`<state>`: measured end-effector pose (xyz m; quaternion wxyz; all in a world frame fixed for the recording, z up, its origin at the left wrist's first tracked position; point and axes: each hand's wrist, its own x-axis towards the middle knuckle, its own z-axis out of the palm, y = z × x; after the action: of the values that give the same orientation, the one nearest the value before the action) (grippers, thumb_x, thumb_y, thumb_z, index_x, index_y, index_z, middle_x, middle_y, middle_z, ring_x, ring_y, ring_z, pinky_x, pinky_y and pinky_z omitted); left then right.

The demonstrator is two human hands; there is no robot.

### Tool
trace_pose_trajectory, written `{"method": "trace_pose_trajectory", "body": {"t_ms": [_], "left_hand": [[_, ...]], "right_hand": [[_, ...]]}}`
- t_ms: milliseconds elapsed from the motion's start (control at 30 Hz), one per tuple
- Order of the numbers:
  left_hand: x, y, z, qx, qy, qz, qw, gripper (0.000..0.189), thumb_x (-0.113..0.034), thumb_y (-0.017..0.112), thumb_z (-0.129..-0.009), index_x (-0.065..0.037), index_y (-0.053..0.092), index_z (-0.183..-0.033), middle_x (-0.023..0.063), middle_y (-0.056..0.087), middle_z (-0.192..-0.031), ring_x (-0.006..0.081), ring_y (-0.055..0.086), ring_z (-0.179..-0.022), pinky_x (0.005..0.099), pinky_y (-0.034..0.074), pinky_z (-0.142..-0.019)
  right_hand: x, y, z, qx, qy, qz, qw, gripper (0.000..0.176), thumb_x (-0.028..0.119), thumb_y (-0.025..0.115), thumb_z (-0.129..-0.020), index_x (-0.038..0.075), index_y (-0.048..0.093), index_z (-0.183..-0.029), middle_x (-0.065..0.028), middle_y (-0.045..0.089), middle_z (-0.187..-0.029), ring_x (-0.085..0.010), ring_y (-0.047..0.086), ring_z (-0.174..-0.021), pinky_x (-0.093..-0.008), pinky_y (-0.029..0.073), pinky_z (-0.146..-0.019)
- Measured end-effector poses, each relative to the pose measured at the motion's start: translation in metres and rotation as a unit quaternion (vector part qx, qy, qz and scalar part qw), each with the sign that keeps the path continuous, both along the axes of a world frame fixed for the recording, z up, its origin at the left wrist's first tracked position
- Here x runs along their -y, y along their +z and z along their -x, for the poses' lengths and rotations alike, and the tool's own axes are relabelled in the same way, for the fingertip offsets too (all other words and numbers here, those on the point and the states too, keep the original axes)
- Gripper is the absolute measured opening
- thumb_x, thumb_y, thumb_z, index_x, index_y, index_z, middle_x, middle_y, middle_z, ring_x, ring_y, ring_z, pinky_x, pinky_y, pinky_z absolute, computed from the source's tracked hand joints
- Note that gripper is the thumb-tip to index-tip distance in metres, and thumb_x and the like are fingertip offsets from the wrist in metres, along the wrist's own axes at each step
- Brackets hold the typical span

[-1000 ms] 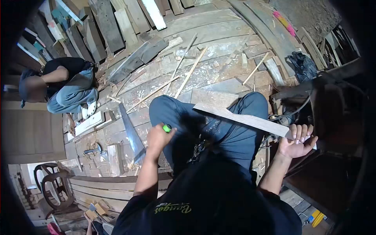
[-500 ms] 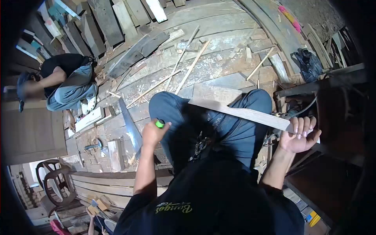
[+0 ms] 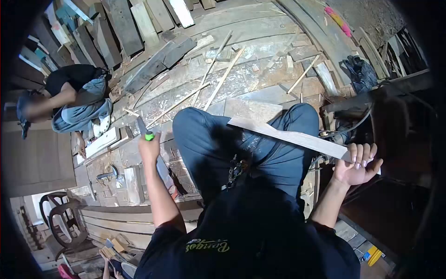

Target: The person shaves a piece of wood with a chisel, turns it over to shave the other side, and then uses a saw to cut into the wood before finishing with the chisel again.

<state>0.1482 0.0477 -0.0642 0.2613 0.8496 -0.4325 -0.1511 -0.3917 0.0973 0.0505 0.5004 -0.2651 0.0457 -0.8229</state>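
My right hand [image 3: 357, 162] grips the right end of a long, pale wooden piece [image 3: 297, 138] with a curved edge and a wider left end. The piece lies slanted across my lap, above my crossed legs. My left hand [image 3: 149, 148] is out over the floor to the left, its fingers closed around a small bright-green object [image 3: 149, 136]; the fingers cover most of it. Beneath that hand and forearm lies a handsaw [image 3: 163, 171], its blade partly hidden.
At the left, another person [image 3: 83, 100] crouches beside pale boards [image 3: 103, 143]. A hammer [image 3: 108, 174] and a wood block [image 3: 133, 185] lie on the floor. Thin wooden strips [image 3: 225, 79] lie ahead. A black plastic bag [image 3: 360, 76] sits front right, near a dark bench [image 3: 395, 144].
My left hand has moved left and slightly forward, away from my knee to above the saw, carrying the green object. My right hand and the wooden piece have barely shifted.
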Motion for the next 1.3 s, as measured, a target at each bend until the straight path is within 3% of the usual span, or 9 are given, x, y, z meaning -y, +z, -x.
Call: {"method": "trace_pose_trajectory", "body": {"t_ms": [233, 333, 533, 700, 900, 1067, 1167, 1233, 1300], "left_hand": [[-0.028, 0.034, 0.003, -0.076, 0.011, 0.058, 0.995, 0.021, -0.018, 0.071, -0.085, 0.000, 0.063, -0.079, 0.0040, 0.054, -0.059, 0.0137, 0.050, -0.056, 0.0339, 0.040, -0.053], [-0.041, 0.057, 0.010, -0.227, 0.040, 0.150, 0.961, 0.007, -0.010, 0.066, -0.086, -0.004, 0.070, -0.087, -0.0025, 0.055, -0.061, 0.0068, 0.047, -0.050, 0.0248, 0.035, -0.046], [-0.056, 0.115, 0.020, -0.274, -0.007, 0.194, 0.942, 0.007, -0.007, 0.068, -0.084, -0.002, 0.065, -0.080, 0.0004, 0.053, -0.057, 0.0087, 0.046, -0.047, 0.0242, 0.032, -0.045], [-0.058, 0.126, 0.023, -0.210, -0.024, 0.253, 0.944, 0.021, -0.015, 0.064, -0.094, -0.005, 0.056, -0.078, -0.0014, 0.048, -0.056, 0.0069, 0.043, -0.046, 0.0228, 0.031, -0.044], [-0.074, 0.163, 0.014, -0.460, -0.144, 0.425, 0.766, 0.024, -0.031, 0.048, -0.102, -0.007, 0.049, -0.096, 0.0001, 0.044, -0.066, 0.0085, 0.038, -0.051, 0.0247, 0.034, -0.051], [-0.078, 0.176, 0.011, -0.452, -0.174, 0.450, 0.750, 0.032, -0.034, 0.043, -0.103, -0.003, 0.051, -0.105, 0.0052, 0.048, -0.078, 0.0102, 0.041, -0.056, 0.0259, 0.035, -0.055], [-0.071, 0.178, 0.004, -0.506, -0.368, 0.439, 0.645, 0.042, -0.044, 0.046, -0.100, -0.004, 0.055, -0.106, 0.0093, 0.053, -0.090, 0.0209, 0.050, -0.087, 0.0400, 0.040, -0.085], [-0.073, 0.169, 0.013, -0.474, -0.055, 0.571, 0.668, 0.054, -0.055, 0.048, -0.094, -0.003, 0.058, -0.102, 0.0124, 0.054, -0.095, 0.0252, 0.048, -0.090, 0.0437, 0.039, -0.085], [-0.065, 0.168, 0.018, -0.452, 0.029, 0.528, 0.718, 0.063, -0.063, 0.043, -0.090, -0.003, 0.062, -0.099, 0.0154, 0.055, -0.099, 0.0296, 0.047, -0.096, 0.0488, 0.036, -0.089]], "right_hand": [[0.004, -0.012, -0.017, 0.005, -0.046, -0.045, 0.998, 0.031, 0.034, 0.049, -0.101, 0.010, 0.045, -0.082, 0.0010, 0.044, -0.059, -0.0090, 0.038, -0.048, -0.0253, 0.036, -0.054], [0.010, -0.012, -0.025, -0.014, -0.036, -0.041, 0.998, 0.033, 0.037, 0.052, -0.098, 0.010, 0.044, -0.080, -0.0005, 0.045, -0.068, -0.0110, 0.041, -0.061, -0.0287, 0.036, -0.065], [0.021, -0.003, -0.034, -0.051, -0.107, -0.044, 0.992, 0.035, 0.041, 0.057, -0.094, 0.012, 0.046, -0.077, -0.0017, 0.045, -0.076, -0.0179, 0.044, -0.078, -0.0372, 0.036, -0.085], [0.022, -0.010, -0.026, -0.039, -0.147, -0.037, 0.988, 0.039, 0.045, 0.058, -0.093, 0.012, 0.048, -0.074, -0.0019, 0.045, -0.075, -0.0157, 0.044, -0.073, -0.0347, 0.035, -0.080], [0.014, -0.011, -0.011, -0.064, -0.164, -0.012, 0.984, 0.042, 0.046, 0.052, -0.095, 0.011, 0.049, -0.071, -0.0030, 0.045, -0.072, -0.0142, 0.042, -0.062, -0.0321, 0.033, -0.069], [0.012, -0.013, -0.030, -0.196, -0.204, 0.025, 0.959, 0.039, 0.046, 0.046, -0.098, 0.011, 0.049, -0.081, -0.0048, 0.046, -0.074, -0.0144, 0.041, -0.064, -0.0324, 0.032, -0.068], [0.015, -0.015, -0.047, -0.235, -0.213, 0.041, 0.947, 0.039, 0.046, 0.047, -0.097, 0.011, 0.047, -0.081, -0.0057, 0.049, -0.075, -0.0142, 0.042, -0.063, -0.0320, 0.033, -0.065], [0.015, -0.014, -0.054, -0.251, -0.208, 0.044, 0.945, 0.039, 0.046, 0.047, -0.097, 0.011, 0.046, -0.082, -0.0061, 0.050, -0.075, -0.0138, 0.043, -0.062, -0.0315, 0.034, -0.064], [0.017, -0.014, -0.058, -0.268, -0.201, 0.048, 0.941, 0.039, 0.047, 0.047, -0.097, 0.011, 0.046, -0.084, -0.0060, 0.050, -0.075, -0.0134, 0.044, -0.061, -0.0316, 0.035, -0.065]]}}
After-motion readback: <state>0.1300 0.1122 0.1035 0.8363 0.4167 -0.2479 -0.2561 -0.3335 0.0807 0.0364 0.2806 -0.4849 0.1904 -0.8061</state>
